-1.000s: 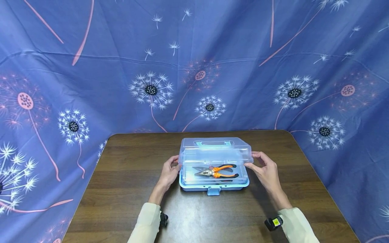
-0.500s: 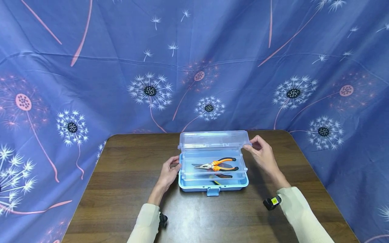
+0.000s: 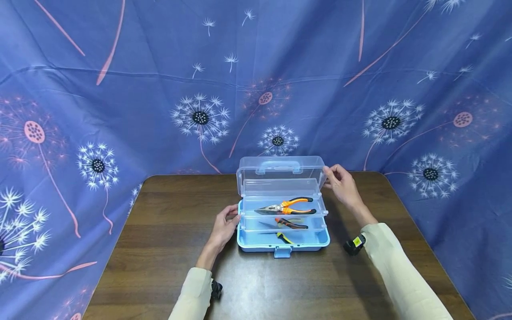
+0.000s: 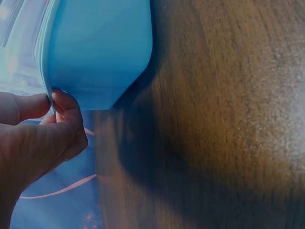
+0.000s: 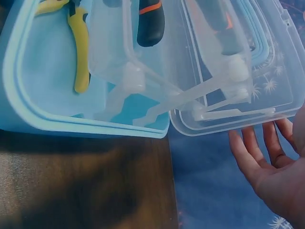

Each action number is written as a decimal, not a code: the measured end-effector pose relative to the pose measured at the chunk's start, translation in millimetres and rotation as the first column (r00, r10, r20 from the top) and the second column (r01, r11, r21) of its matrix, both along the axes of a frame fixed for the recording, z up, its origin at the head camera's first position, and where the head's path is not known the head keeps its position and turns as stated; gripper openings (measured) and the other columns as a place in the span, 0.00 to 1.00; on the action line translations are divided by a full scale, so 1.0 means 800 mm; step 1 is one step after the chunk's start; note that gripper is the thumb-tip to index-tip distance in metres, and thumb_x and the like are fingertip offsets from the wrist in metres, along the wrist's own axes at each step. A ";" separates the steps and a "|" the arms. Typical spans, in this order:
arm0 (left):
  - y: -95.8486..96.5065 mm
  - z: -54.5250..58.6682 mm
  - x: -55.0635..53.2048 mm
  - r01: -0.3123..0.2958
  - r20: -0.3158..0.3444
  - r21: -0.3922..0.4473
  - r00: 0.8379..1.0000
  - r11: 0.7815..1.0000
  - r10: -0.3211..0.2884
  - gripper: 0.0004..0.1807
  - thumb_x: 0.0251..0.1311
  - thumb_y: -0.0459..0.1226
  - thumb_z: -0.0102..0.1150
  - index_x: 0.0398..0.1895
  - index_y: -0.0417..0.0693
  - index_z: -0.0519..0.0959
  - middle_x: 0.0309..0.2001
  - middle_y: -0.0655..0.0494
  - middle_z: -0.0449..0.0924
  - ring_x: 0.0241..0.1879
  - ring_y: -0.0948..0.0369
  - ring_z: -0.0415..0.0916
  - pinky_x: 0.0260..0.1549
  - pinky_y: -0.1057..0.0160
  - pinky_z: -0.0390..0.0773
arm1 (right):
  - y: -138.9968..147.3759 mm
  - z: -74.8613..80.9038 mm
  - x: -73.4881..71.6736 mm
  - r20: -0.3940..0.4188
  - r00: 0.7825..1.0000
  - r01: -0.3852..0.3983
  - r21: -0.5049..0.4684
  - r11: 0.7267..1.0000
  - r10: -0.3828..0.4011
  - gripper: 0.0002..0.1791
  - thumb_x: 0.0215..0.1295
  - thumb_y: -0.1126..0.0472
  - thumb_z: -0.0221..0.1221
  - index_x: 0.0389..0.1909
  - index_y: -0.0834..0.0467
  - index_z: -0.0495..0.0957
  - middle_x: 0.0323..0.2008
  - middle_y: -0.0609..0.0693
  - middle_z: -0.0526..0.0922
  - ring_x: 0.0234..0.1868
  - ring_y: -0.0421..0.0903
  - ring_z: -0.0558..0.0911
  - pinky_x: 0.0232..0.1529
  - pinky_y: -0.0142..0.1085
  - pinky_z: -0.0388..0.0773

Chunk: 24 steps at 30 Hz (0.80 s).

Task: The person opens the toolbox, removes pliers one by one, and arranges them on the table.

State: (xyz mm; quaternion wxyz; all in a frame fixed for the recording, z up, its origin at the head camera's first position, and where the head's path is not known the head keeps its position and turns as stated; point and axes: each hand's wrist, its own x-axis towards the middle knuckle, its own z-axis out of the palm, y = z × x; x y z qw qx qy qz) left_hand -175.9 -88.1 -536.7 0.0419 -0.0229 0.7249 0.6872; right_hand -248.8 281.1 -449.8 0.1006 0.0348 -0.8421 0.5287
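Note:
A light-blue plastic toolbox (image 3: 256, 247) stands on the table, its clear lid (image 3: 276, 176) raised with a blue handle on top. My left hand (image 3: 221, 231) pinches the box's left rim between thumb and fingers, seen closely in the left wrist view. At the lid's right edge my right hand (image 3: 346, 191) holds on; in the right wrist view its fingers (image 5: 248, 157) touch the outer side. Orange-and-black long-nose pliers (image 3: 298, 202) lie on the upper clear tray. Pliers with dark-and-orange handles (image 3: 292, 224) lie on the tray below. A yellow-handled tool (image 5: 79, 45) lies in the bottom, partly hidden.
The brown wooden table (image 3: 172, 218) extends around the box on both sides and in front. A blue dandelion-print cloth (image 3: 160, 89) hangs behind the table's back edge. A blue latch (image 3: 282, 252) hangs at the box front.
The lid has swung up and back with my right hand, which has moved farther away. The clear trays have risen and spread apart, baring the lower tools. My left hand has stayed put.

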 end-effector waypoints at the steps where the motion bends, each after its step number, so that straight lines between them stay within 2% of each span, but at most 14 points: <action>1: 0.000 0.000 0.000 0.000 0.003 -0.002 1.000 1.000 0.000 0.20 0.72 0.26 0.54 0.65 0.32 0.73 0.55 0.37 0.75 0.41 0.56 0.80 0.40 0.64 0.80 | 0.000 -0.001 -0.003 0.001 1.000 -0.001 -0.012 1.000 0.001 0.26 0.81 0.49 0.51 0.46 0.74 0.71 0.44 0.68 0.77 0.41 0.46 0.82 0.39 0.25 0.82; 7: 0.000 -0.001 0.000 -0.008 0.018 -0.011 1.000 1.000 0.008 0.20 0.71 0.25 0.54 0.64 0.32 0.74 0.55 0.36 0.74 0.39 0.56 0.81 0.39 0.63 0.80 | 0.002 -0.014 -0.020 -0.005 1.000 -0.015 -0.028 0.999 0.015 0.24 0.82 0.51 0.48 0.51 0.73 0.71 0.47 0.68 0.79 0.43 0.52 0.84 0.40 0.25 0.81; 11: 0.000 -0.002 -0.002 -0.012 0.015 -0.015 1.000 1.000 0.012 0.20 0.71 0.25 0.54 0.65 0.32 0.73 0.55 0.36 0.74 0.41 0.55 0.81 0.39 0.64 0.80 | 0.005 -0.020 -0.027 -0.010 0.998 -0.056 -0.024 0.998 0.056 0.21 0.83 0.54 0.47 0.56 0.72 0.70 0.49 0.69 0.79 0.47 0.60 0.84 0.45 0.31 0.83; 15: 0.001 -0.002 -0.001 -0.008 0.013 -0.010 1.000 1.000 0.008 0.20 0.72 0.26 0.54 0.66 0.32 0.73 0.56 0.36 0.74 0.41 0.54 0.81 0.41 0.60 0.81 | 0.007 -0.026 -0.027 0.009 0.995 -0.099 0.080 0.992 0.098 0.19 0.82 0.61 0.48 0.66 0.66 0.67 0.52 0.71 0.79 0.52 0.64 0.82 0.51 0.42 0.83; 17: 0.001 -0.001 -0.001 -0.007 0.009 -0.009 1.000 1.000 0.008 0.21 0.72 0.26 0.53 0.66 0.32 0.72 0.56 0.35 0.74 0.41 0.53 0.81 0.42 0.58 0.81 | 0.007 -0.030 -0.027 0.016 0.994 -0.108 0.136 0.985 0.107 0.21 0.81 0.65 0.49 0.70 0.63 0.64 0.53 0.71 0.79 0.52 0.63 0.81 0.52 0.44 0.83; 18: 0.001 -0.001 0.000 -0.007 0.007 -0.012 1.000 1.000 0.007 0.21 0.72 0.26 0.53 0.66 0.32 0.72 0.56 0.35 0.74 0.42 0.53 0.81 0.43 0.57 0.81 | 0.007 -0.032 -0.028 0.019 0.994 -0.105 0.160 0.982 0.104 0.23 0.80 0.67 0.50 0.71 0.62 0.63 0.53 0.70 0.79 0.52 0.62 0.80 0.52 0.43 0.82; 23: 0.002 -0.002 0.000 -0.005 -0.008 -0.016 1.000 1.000 0.005 0.21 0.73 0.27 0.53 0.67 0.31 0.71 0.57 0.34 0.74 0.45 0.48 0.81 0.44 0.58 0.80 | 0.004 -0.040 -0.037 0.027 0.996 -0.088 0.219 0.972 0.084 0.28 0.75 0.75 0.50 0.74 0.63 0.62 0.52 0.71 0.79 0.50 0.63 0.79 0.53 0.52 0.75; 24: 0.002 -0.002 0.000 -0.007 -0.009 -0.022 1.000 1.000 0.007 0.21 0.73 0.27 0.53 0.67 0.31 0.71 0.57 0.34 0.74 0.46 0.47 0.81 0.45 0.58 0.80 | 0.003 -0.041 -0.039 0.031 0.996 -0.085 0.221 0.972 0.080 0.29 0.73 0.76 0.49 0.74 0.64 0.62 0.52 0.71 0.79 0.50 0.63 0.79 0.53 0.51 0.75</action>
